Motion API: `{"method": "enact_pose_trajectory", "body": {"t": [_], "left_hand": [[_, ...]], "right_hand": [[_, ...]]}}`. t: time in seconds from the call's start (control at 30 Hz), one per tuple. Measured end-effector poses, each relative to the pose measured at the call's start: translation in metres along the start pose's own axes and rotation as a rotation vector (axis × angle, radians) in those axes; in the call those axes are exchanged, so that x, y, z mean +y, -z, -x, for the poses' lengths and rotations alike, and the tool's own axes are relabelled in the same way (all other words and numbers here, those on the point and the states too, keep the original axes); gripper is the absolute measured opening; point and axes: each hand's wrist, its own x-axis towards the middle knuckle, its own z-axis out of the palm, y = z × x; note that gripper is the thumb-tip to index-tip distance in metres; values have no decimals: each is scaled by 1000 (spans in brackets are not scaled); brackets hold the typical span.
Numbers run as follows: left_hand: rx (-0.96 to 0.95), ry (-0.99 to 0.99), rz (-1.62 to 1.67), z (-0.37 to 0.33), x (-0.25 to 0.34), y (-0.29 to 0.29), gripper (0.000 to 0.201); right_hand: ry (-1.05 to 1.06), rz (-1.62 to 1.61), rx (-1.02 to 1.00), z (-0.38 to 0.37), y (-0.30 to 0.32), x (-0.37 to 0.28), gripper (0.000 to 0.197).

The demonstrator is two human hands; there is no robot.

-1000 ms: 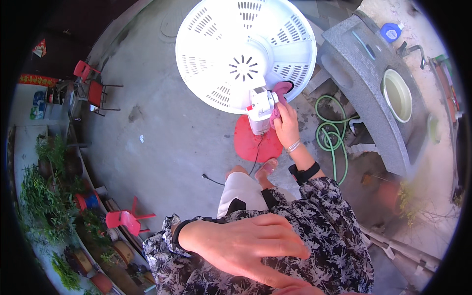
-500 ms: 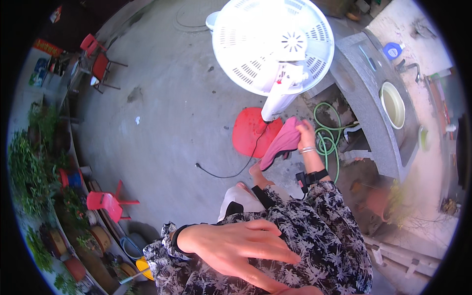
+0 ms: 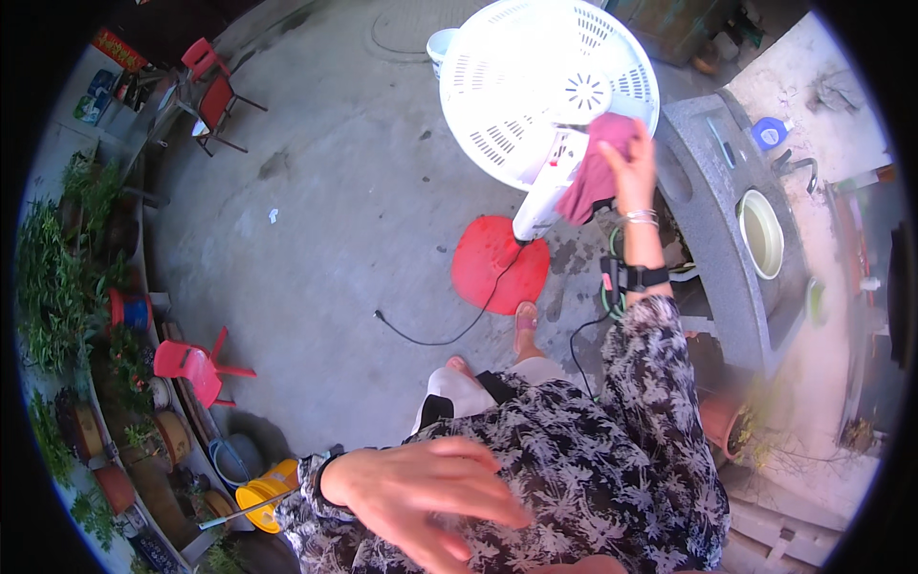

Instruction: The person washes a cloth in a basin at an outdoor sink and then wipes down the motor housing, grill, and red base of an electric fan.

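Right hand: up at the white fan [image 3: 545, 91] now, right hand [image 3: 631, 170] gripping the pink cloth [image 3: 595, 177], fingers curled into its upper edge.
Pink cloth: bunched over the side of the motor housing; contact's hard to call from above. A loose fold could snag on a knob or slot, should it be pulled sharply.
Left hand: waist height in front of the shirt, left hand [image 3: 426, 493] with fingers loosely spread, nothing visible in it, so no steadying grip on the fan!
White fan: broad head on a slim post [image 3: 542, 201]; a firm one-sided push could swing it or tip the lot.
Red base: flat on the floor, the red base [image 3: 500, 266] has a foot [image 3: 525, 320] just beside it; a shuffle could knock it.
Black cord: over the base to a loose plug, black cord [image 3: 454, 337] trailing near the feet, a real trip risk.
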Motion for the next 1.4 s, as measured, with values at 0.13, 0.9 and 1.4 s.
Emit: {"method": "enact_pose_trajectory", "body": {"t": [0.13, 0.9, 1.4], "left_hand": [[125, 281, -31, -38, -48, 9, 29], [680, 911, -1367, -298, -320, 63, 84], [358, 1012, -1495, -305, -323, 31, 65]], "right_hand": [[9, 316, -80, -23, 5, 44, 73], [131, 5, -448, -10, 124, 46, 62], [437, 365, -157, -118, 189, 25, 46]]}}
